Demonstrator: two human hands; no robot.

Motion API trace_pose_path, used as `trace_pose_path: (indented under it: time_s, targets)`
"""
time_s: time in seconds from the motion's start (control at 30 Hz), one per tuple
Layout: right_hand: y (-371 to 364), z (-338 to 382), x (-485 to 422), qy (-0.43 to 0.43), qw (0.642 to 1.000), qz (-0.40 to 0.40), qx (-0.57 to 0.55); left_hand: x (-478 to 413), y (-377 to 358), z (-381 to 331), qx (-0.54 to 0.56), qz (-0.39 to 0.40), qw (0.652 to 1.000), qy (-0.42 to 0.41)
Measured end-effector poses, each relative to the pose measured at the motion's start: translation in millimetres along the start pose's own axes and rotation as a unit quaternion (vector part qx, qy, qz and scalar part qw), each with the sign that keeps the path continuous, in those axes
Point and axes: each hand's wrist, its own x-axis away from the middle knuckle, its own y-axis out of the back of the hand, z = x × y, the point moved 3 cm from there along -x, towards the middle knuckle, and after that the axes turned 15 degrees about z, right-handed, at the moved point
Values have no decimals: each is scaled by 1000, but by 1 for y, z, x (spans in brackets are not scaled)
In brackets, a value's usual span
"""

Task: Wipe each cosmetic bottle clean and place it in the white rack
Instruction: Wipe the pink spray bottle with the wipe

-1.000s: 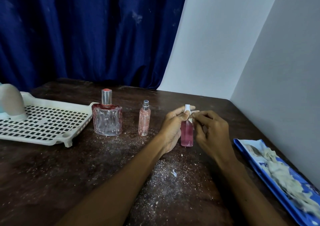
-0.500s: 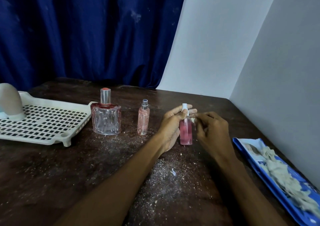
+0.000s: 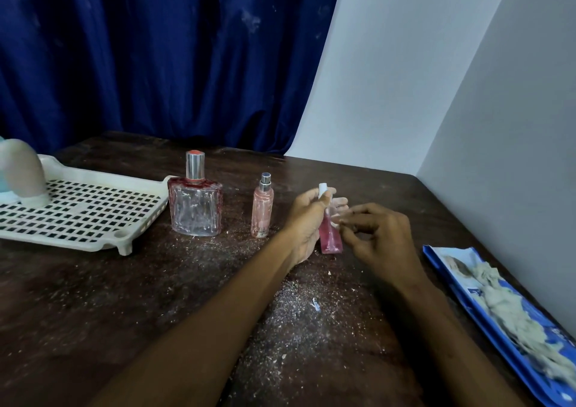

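The left hand grips the pink bottle at its neck, likely to steady it on the table while the right hand, at its 3 o'clock, curls its fingers against it (whether pinching anything, I cannot tell); the rack lies well apart at 9 o'clock.

A pink bottle in the grip of the left hand, right hand just beside.

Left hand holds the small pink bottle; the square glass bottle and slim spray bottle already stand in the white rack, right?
No. The head view shows the square glass bottle and slim spray bottle standing on the table beside the white rack, not in it. The left hand does hold the small pink bottle.
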Motion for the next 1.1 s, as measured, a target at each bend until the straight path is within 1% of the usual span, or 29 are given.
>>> trace_pose_path:
  time_s: [0.1, 0.23, 0.27, 0.37, 0.47, 0.57, 0.63, 0.73, 0.83, 0.97, 1.03, 1.1]
  targets:
    - [0, -1, 0, -21, 1000, 18, 1, 0, 3, 1, 33, -2, 999, -5]
    - [0, 0, -2, -13, 999, -42, 30, 1, 1, 5, 70, 5, 998, 2]
    - [-1, 0, -3, -5, 999, -44, 31, 1, 0, 5, 74, 6, 997, 0]
    - [-2, 1, -3, 6, 1000, -18, 16, 1, 1, 3, 84, 7, 996, -6]
    - [-2, -3, 0, -27, 1000, -14, 3, 2, 2, 3, 74, 13, 997, -2]
    - [-2, -5, -2, -43, 998, -45, 18, 2, 1, 3, 58, 24, 998, 9]
    - [-3, -3, -5, -33, 998, -60, 16, 1, 0, 3, 55, 25, 998, 12]
    - [-2, -3, -4, -17, 999, -48, 17, 0, 1, 4, 68, 18, 997, 10]
    - [0, -8, 0, -39, 998, -44, 12, 3, 2, 4, 74, 20, 997, 11]
    - [-2, -6, -3, -45, 998, -50, 15, 3, 1, 2, 54, 24, 998, 9]
    - [-1, -3, -3, -26, 998, -50, 4, 2, 1, 3, 52, 21, 998, 2]
    - [-2, -1, -1, -2, 1000, -28, -1, 1, 2, 3, 51, 17, 999, -5]
